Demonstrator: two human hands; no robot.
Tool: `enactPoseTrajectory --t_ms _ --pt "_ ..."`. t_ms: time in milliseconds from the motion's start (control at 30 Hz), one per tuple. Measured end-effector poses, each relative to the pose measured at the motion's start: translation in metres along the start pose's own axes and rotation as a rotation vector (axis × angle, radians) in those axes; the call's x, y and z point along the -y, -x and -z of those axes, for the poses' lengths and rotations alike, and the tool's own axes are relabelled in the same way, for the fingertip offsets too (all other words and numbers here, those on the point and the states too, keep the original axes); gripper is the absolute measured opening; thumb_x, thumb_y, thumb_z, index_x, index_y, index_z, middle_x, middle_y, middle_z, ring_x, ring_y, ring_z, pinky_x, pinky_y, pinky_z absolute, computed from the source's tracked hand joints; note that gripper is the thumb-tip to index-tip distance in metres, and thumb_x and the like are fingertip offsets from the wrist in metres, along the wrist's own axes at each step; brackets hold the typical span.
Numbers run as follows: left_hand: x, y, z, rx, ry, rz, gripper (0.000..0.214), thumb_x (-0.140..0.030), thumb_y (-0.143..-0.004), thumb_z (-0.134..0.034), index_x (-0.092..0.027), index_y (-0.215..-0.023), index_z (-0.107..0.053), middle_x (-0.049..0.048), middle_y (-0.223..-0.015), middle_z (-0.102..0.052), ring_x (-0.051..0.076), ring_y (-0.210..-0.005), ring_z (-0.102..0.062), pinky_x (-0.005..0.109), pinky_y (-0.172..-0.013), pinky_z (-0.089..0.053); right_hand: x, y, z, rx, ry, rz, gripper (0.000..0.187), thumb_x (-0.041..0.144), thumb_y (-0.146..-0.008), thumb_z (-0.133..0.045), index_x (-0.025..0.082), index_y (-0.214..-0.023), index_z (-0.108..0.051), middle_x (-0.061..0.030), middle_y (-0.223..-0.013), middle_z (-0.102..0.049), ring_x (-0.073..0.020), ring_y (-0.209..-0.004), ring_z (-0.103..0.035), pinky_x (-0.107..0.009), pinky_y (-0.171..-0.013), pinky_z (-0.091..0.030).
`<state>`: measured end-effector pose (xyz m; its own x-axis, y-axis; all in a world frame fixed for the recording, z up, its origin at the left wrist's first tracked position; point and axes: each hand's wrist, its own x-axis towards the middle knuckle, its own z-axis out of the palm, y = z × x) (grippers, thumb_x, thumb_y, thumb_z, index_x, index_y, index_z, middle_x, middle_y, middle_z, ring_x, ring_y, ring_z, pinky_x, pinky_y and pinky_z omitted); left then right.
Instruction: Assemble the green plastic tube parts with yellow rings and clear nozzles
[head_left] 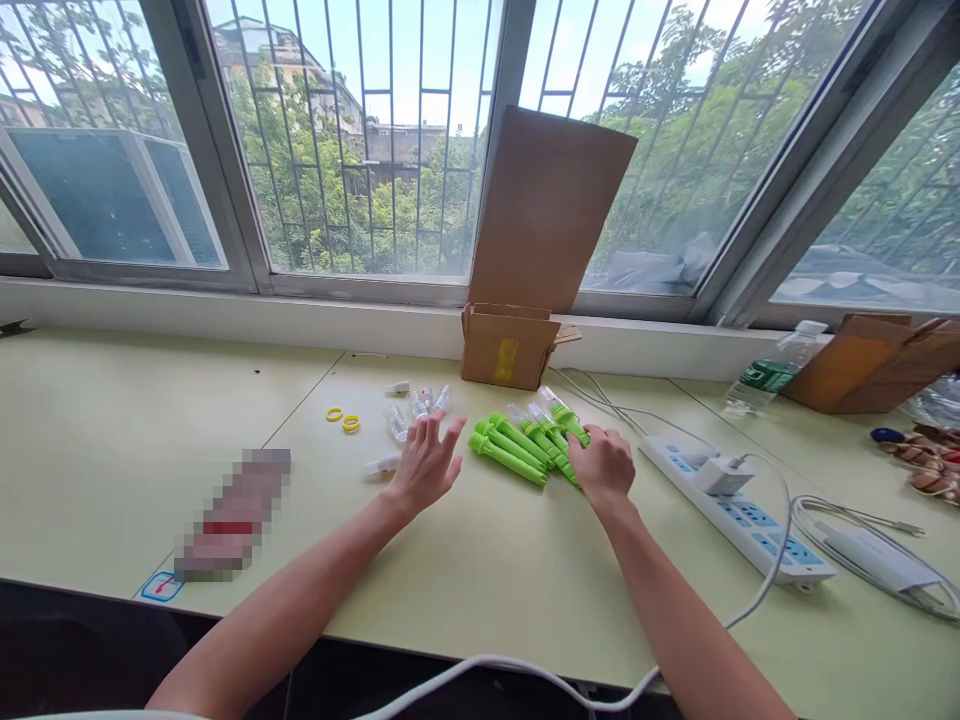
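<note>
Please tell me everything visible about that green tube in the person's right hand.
The green tube is bright and looks plastic, with a clear, cap-like part at its far end. It slants away to the upper left; the right hand holds and hides its near end. Whether it touches the neighbouring green tubes is unclear.

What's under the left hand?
Clear plastic caps show ahead of and beside the left hand, on the pale green tabletop. Whatever lies directly beneath the hand is covered; can't tell.
</note>
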<state>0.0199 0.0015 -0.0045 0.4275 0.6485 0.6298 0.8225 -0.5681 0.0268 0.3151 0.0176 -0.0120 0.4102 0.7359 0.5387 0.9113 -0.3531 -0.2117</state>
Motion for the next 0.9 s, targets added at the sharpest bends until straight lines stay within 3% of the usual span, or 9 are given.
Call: enactPoseTrajectory --t_ms 433,633,900 --pt "-0.001 0.002 -0.003 0.035 0.018 -0.007 0.063 -0.024 -0.079 -0.058 -0.02 -0.137 -0.033 0.0172 -0.127 -0.038 0.033 -0.116 -0.043 0.048 -0.093 -0.04 -0.004 -0.004 -0.007 0.117 0.014 -0.062 0.039 0.035 -0.083 -0.05 0.015 -0.112 -0.065 -0.0169 -0.101 -0.064 -0.0314 -0.099 -0.055 -0.04 -0.078 -0.041" --pt "-0.002 0.003 -0.003 0.071 0.009 0.004 0.064 -0.025 -0.079 -0.058 -0.025 -0.137 -0.031 0.0143 -0.126 -0.04 0.032 -0.115 -0.045 0.048 -0.094 -0.039 -0.006 -0.006 -0.01 0.15 -0.004 -0.079 0.042 0.04 -0.082 -0.05 0.015 -0.111 -0.066 -0.0173 -0.101 -0.062 -0.0332 -0.101 -0.052 -0.042 -0.078 -0.041" --pt "-0.002 0.003 -0.003 0.064 0.003 -0.01 0.063 -0.025 -0.079 -0.058 -0.022 -0.137 -0.033 0.0156 -0.125 -0.04 0.032 -0.116 -0.043 0.048 -0.095 -0.039 -0.013 -0.008 -0.015 0.176 -0.06 -0.114 0.039 0.04 -0.082 -0.05 0.015 -0.105 -0.069 -0.0175 -0.105 -0.057 -0.0325 -0.103 -0.049 -0.04 -0.077 -0.044"
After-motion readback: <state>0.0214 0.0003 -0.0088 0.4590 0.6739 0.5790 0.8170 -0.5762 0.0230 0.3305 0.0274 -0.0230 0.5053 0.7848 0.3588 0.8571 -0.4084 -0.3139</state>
